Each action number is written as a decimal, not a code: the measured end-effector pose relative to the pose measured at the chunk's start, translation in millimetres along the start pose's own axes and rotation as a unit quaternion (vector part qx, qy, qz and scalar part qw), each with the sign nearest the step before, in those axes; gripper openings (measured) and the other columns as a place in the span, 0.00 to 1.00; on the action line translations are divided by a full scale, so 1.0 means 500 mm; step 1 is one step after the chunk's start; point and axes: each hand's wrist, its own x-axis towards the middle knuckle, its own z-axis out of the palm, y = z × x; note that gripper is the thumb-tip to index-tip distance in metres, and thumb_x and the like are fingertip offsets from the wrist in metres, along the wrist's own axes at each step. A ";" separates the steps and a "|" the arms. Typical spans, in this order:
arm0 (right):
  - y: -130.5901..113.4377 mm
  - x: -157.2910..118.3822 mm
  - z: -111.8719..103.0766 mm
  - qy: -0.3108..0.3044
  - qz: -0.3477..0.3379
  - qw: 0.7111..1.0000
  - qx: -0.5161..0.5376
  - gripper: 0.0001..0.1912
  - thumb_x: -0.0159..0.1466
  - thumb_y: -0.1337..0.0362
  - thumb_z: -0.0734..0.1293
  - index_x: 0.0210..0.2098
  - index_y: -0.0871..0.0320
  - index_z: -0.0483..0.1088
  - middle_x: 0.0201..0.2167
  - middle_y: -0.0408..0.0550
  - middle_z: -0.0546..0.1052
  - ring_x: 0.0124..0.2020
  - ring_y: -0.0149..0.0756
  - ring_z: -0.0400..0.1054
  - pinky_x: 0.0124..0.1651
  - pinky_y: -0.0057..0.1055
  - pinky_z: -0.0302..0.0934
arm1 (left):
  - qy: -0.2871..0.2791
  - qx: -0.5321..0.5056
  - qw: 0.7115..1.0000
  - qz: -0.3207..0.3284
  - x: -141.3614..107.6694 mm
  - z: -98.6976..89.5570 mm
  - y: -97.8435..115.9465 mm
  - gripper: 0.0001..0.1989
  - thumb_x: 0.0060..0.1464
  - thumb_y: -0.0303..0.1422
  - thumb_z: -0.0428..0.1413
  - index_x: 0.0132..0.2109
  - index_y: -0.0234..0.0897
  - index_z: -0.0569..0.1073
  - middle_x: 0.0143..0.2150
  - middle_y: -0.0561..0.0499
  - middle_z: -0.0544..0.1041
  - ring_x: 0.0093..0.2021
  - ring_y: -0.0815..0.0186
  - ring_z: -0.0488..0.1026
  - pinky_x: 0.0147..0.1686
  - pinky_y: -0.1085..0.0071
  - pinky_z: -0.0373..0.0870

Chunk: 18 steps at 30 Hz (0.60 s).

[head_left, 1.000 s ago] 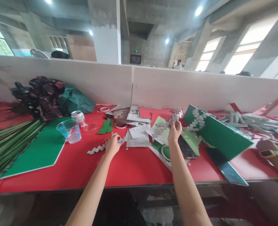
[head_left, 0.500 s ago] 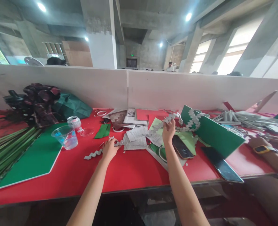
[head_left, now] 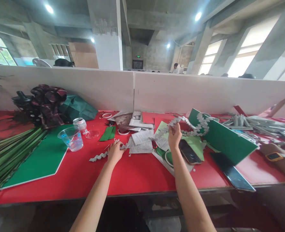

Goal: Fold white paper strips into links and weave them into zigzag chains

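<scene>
My left hand [head_left: 114, 153] rests low over the red table, its fingers closed on a grey zigzag chain of folded paper [head_left: 98, 157]. One end of that chain lies out to the left, and a short stretch shows right of the fingers. Raised a little above the papers, my right hand [head_left: 175, 137] pinches another stretch of folded paper chain [head_left: 193, 132]. From there it curves right into a loop against a standing green board [head_left: 226, 138]. Whether both stretches belong to one chain I cannot tell. Printed paper sheets [head_left: 141, 146] lie between my hands.
A phone [head_left: 189, 151] lies beside my right wrist, a dark tablet-like slab [head_left: 231, 170] farther right. Leftward are a plastic cup [head_left: 72, 140], a can [head_left: 79, 124] and long green leaves [head_left: 17, 154]. A co-worker's wrist with a watch [head_left: 275, 156] is at the right edge.
The whole view has shifted slightly, so things appear a little farther right. Both hands keep nearly the same places and grips on the folded paper.
</scene>
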 end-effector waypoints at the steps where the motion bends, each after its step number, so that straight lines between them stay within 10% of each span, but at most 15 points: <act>1: 0.000 0.000 -0.001 -0.010 -0.021 1.000 -0.017 0.24 0.63 0.58 0.60 0.55 0.62 0.66 0.45 0.59 0.76 0.45 0.44 0.72 0.49 0.42 0.65 | 0.000 0.000 1.000 0.000 0.000 0.000 0.000 0.09 0.53 0.37 0.56 0.41 0.41 0.71 0.57 0.44 0.69 0.56 0.51 0.65 0.52 0.56 0.61; 18: -0.011 -0.009 0.001 -0.071 -0.112 0.987 -0.094 0.23 0.62 0.68 0.55 0.53 0.58 0.70 0.50 0.58 0.72 0.51 0.43 0.67 0.52 0.39 0.62 | 0.002 -0.007 1.000 -0.002 -0.007 -0.003 0.004 0.08 0.54 0.36 0.56 0.42 0.41 0.71 0.58 0.44 0.68 0.59 0.51 0.62 0.55 0.55 0.58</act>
